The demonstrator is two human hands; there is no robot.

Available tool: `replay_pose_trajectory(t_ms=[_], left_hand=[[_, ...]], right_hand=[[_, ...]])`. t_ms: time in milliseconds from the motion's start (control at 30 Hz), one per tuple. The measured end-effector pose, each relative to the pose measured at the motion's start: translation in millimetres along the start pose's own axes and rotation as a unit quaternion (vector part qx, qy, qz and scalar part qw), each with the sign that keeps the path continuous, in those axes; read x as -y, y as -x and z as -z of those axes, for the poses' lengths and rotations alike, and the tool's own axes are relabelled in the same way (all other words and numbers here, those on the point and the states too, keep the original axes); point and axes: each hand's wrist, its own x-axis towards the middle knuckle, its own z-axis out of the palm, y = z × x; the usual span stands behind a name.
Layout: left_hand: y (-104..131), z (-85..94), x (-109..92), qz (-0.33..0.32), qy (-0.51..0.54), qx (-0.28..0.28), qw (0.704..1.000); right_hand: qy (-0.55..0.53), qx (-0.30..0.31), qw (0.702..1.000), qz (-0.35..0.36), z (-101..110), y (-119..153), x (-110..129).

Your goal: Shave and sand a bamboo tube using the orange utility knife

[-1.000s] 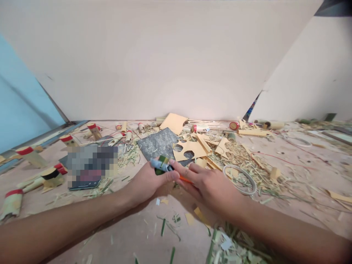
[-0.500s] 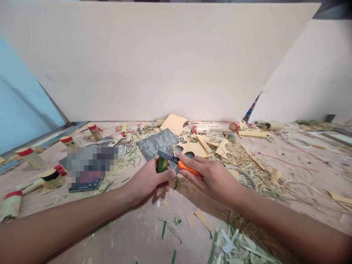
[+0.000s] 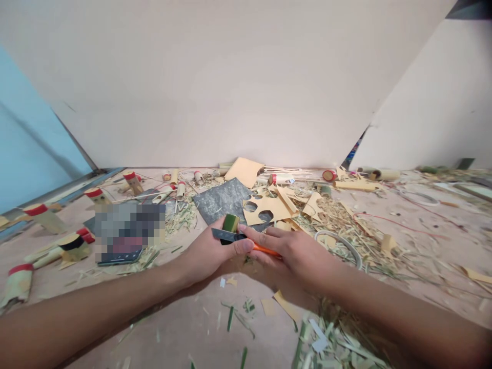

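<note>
My left hand point(image 3: 209, 252) is closed around a short green bamboo piece point(image 3: 231, 223), whose upper end sticks out above the fingers. In my right hand point(image 3: 295, 251) is a knife with an orange handle point(image 3: 269, 251), the fingers wrapped round it. The dark knife blade point(image 3: 227, 236) points left and lies across the near side of the bamboo. My left thumb reaches right, by the place where blade and handle meet. Just beyond the hands lies a grey, scuffed flat sheet point(image 3: 219, 199).
Yellow card with round holes point(image 3: 280, 204) lies past my hands, among bamboo shavings point(image 3: 342, 230). Several red-topped bamboo tubes point(image 3: 44, 218) stand at left near a phone point(image 3: 121, 258). A white ring point(image 3: 351, 251) lies at right. More green shavings point(image 3: 342, 338) are in front. A pale board point(image 3: 230, 82) rises behind.
The knife blade has swung down and toward me, from beyond the bamboo to across its near side. The bamboo's top has tilted. Both hands have drawn slightly closer together.
</note>
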Motion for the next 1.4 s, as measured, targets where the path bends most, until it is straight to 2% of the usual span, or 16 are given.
replay_pose_trajectory(t_ms=[100, 200, 300, 500, 633, 767, 933, 1033, 1200, 1300, 1400], left_hand=[[1, -4.1, 2, -0.011, -0.067, -0.05, 0.996], [-2, -7.5, 6, -0.013, -0.076, -0.103, 0.992], [-5, -7.4, 7, 0.001, -0.06, -0.101, 0.993], [-8, 3.1, 4, 0.043, -0.021, -0.012, 0.999], [-7, 8.8, 5, 0.032, -0.024, 0.008, 0.999], [-8, 11.4, 2, 0.029, -0.043, 0.039, 0.998], [-4, 8.4, 0, 0.019, 0.003, 0.02, 1.0], [0, 4.2, 2, 0.013, 0.025, 0.025, 0.999], [4, 1.4, 4, 0.003, -0.022, -0.004, 1.0], [2, 0.3, 4, -0.013, -0.069, -0.04, 0.997], [-1, -3.0, 7, -0.009, -0.066, -0.082, 0.994]], right_hand=[[0.033, -0.016, 0.999, -0.036, 1, -2, 5], [0.028, -0.069, 0.99, -0.122, 2, -6, 4], [0.035, -0.102, 0.98, -0.165, 1, -8, -3], [-0.006, -0.095, 0.992, -0.085, -2, -7, -12], [-0.015, -0.077, 0.996, -0.032, -1, -5, -14], [-0.02, -0.057, 0.998, -0.011, 0, -2, -13], [-0.032, -0.011, 0.999, 0.014, 1, -1, -4], [-0.025, -0.01, 1.0, 0.011, 3, 0, -1], [0.057, 0.002, 0.998, 0.003, 4, 4, 7], [0.088, -0.007, 0.995, -0.04, 2, 5, 16], [0.097, -0.04, 0.988, -0.11, 1, 1, 20]])
